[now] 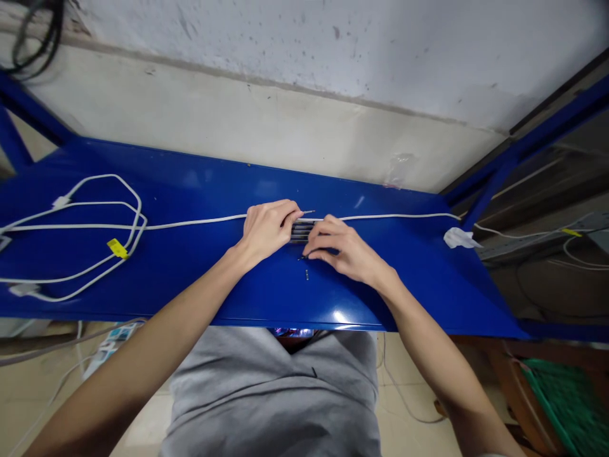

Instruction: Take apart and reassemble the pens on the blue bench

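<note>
My left hand (pixel 269 227) is closed, thumb and forefinger pinching a thin metal rod (pixel 309 211) whose pointed end sticks out to the right. Just beside it, several slim dark rods (pixel 299 233) lie side by side on the blue shelf (pixel 266 279), partly hidden by both hands. From the right, my right hand (pixel 345 246) reaches over the rods' end with curled fingers. Its fingertips close on a small dark pointed piece (pixel 301 258); its kind is too small to make out. A short metallic piece (pixel 307 275) lies on the shelf nearer to me.
A white cable (pixel 200 222) runs along the shelf behind my hands. Looped white cables with a yellow tag (pixel 117 248) lie at the left. Crumpled white tissue (pixel 460 238) sits at the right end, near a blue metal post (pixel 495 187). A wall (pixel 285 120) stands behind.
</note>
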Motion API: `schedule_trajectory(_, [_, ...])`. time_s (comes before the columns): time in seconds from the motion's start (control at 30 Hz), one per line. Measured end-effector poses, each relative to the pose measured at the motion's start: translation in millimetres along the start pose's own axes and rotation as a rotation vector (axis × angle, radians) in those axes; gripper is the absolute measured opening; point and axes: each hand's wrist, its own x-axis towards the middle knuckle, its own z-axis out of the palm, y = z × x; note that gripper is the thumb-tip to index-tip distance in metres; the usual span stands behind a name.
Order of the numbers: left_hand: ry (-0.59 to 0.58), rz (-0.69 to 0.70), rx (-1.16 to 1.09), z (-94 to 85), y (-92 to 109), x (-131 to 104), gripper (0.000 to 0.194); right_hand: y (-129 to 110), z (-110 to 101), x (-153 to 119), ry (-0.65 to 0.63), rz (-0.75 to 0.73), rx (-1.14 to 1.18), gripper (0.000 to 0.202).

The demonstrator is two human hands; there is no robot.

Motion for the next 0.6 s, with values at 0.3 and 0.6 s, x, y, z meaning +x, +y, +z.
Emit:
schedule_trajectory(0.3, [-0.061,-0.026,-0.001,0.0,1,2,0.027,6,15,-1,-0.288,0.017,0.038,0.012])
schedule_trajectory(0.6, [-0.093,0.031,-0.027,2.1,-3,0,0.028,7,7,0,0.005,0.112,0.157,0.01])
